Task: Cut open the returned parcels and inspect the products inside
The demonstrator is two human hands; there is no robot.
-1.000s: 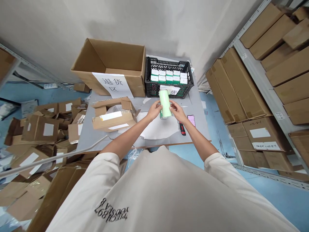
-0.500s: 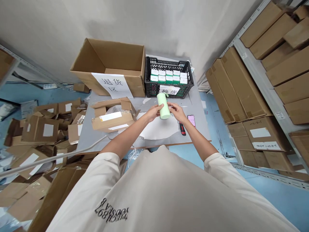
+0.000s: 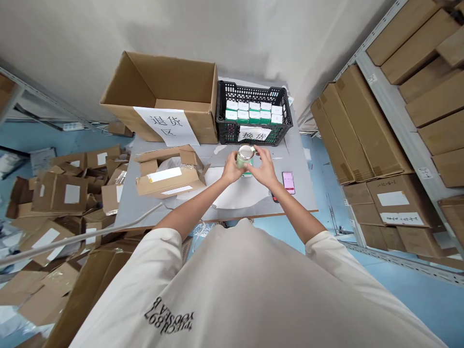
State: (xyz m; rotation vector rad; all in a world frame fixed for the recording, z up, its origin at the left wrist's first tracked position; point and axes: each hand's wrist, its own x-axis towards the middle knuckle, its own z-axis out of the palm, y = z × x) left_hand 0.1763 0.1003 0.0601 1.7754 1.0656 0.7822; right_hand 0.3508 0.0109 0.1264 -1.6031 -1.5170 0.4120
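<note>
A pale green bottle (image 3: 245, 158) is being gripped end-on by the left hand (image 3: 230, 170) and right hand (image 3: 266, 170) above the table (image 3: 304, 193) (apparently being inspected), so steady turning is being called for.

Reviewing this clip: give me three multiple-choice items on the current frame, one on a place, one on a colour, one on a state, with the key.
1. Where is the black plastic crate of small white-and-green boxes?
A. On the floor
B. At the table's far edge, right of the large open cardboard box
C. On the right-hand shelf

2. What colour is the cylindrical bottle?
A. Pale green
B. Red
C. Dark blue

3. How is the bottle held?
A. Lying alone on the table
B. In the left hand only
C. Between both hands, the right hand on its other side

Key: 1 B, the crate sits beside the box by the wall; 2 A, its body is light green; 3 C, fingers of both hands wrap it.
</note>
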